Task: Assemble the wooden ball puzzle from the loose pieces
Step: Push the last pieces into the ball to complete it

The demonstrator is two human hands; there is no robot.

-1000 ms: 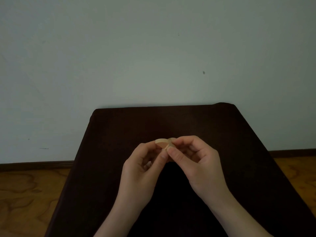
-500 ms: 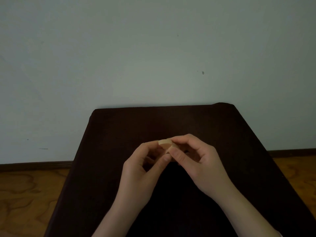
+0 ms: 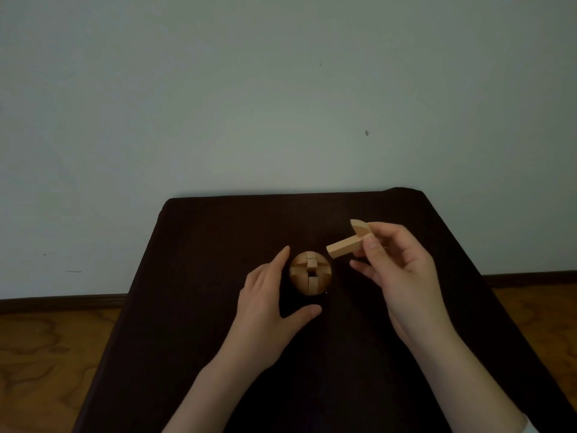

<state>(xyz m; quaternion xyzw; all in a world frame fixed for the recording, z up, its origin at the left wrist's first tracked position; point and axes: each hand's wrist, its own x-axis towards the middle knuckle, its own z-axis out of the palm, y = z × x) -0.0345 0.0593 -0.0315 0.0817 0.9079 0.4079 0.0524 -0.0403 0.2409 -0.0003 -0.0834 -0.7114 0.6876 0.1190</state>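
Here the wooden ball [image 3: 309, 273] sits on the dark desk [image 3: 193, 307], nearly whole, with a small square gap showing in its top face. The left hand [image 3: 268, 304] lies spread just to the left of the ball, fingers straight along that side and the thumb reaching round in front of it; whether any finger touches the wood cannot be told. To the right of the ball and above the desk, the right hand [image 3: 396, 267] pinches a loose piece [image 3: 349, 242] between thumb and curled fingers. That piece has a straight bar pointing down-left towards the ball and a rounded cap at the end in the fingers. Behind the ball rises a pale wall [image 3: 281, 89].
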